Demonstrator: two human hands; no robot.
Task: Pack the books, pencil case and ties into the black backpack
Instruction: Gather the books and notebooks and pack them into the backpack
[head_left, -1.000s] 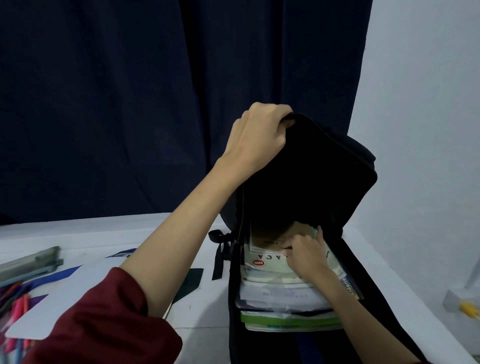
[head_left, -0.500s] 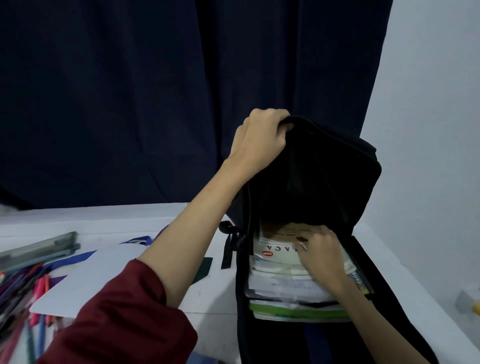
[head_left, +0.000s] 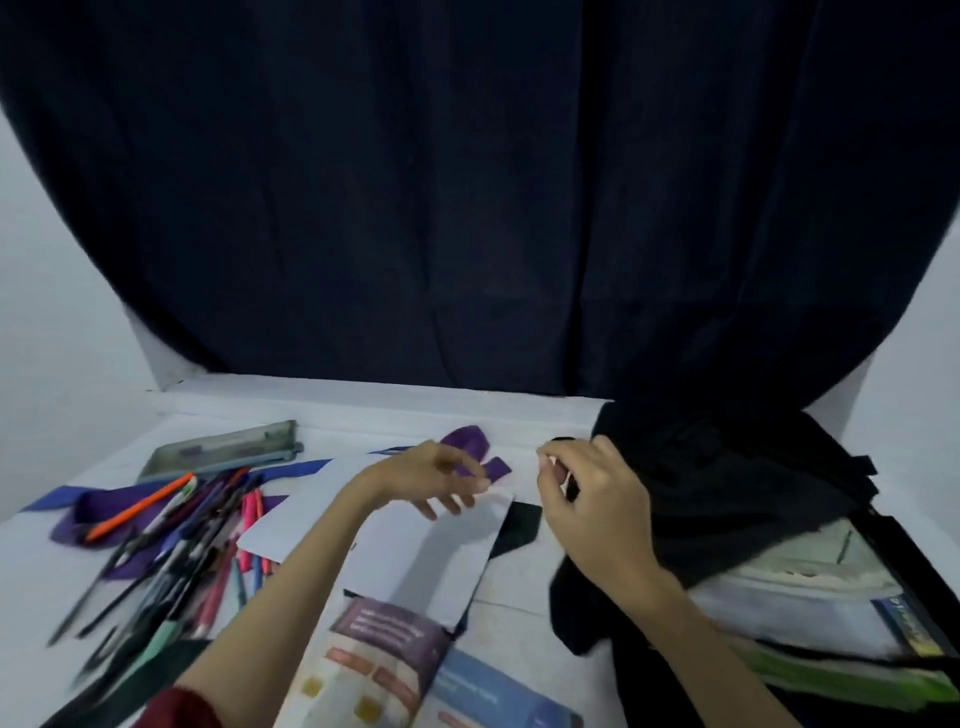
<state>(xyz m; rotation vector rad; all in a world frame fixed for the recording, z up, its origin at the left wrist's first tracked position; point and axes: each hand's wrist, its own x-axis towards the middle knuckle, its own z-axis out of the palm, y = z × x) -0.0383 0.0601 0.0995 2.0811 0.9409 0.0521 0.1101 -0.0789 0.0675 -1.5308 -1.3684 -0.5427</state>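
The black fabric backpack (head_left: 727, 493) lies right of the white paper sheet (head_left: 405, 540), books inside. Left hand (head_left: 431, 478) hovers with released fingers; right hand (head_left: 587, 499) pinches its flap, which may slip

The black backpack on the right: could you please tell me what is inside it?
Inside the black backpack lies a stack of books; its slumped black flap covers their far ends and anything deeper.

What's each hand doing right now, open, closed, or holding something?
Left hand: open, fingers spread loosely over the white sheet, holding nothing.
Right hand: fingers curled, apparently pinching something small at the black backpack edge; blurred, cannot tell.
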